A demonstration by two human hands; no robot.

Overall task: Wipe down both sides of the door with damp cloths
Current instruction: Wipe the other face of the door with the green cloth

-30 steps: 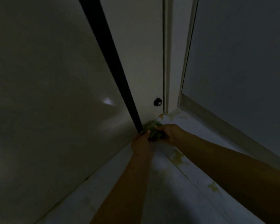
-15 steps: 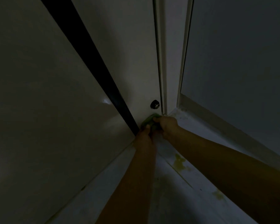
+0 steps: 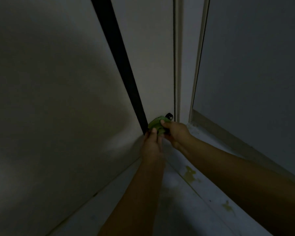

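Note:
The scene is dim. A pale door [image 3: 58, 99] fills the left of the head view, its dark edge [image 3: 123, 65] running down to the floor. A bunched green cloth [image 3: 156, 125] sits at the foot of that edge, against the pale panel behind. My left hand [image 3: 152, 145] grips the cloth from below. My right hand [image 3: 176, 133] grips it from the right, thumb on top. Part of the cloth is hidden under my fingers.
A small black door stopper [image 3: 169, 116] sticks out of the panel just above the cloth. A door frame post [image 3: 178, 65] stands right of it, a grey wall [image 3: 254, 65] with a skirting board further right. The pale floor [image 3: 191, 210] shows yellowish stains.
Both hands have lifted the green cloth from the floor corner up along the door's bottom edge, closer to the black stopper. The camera view has shifted slightly.

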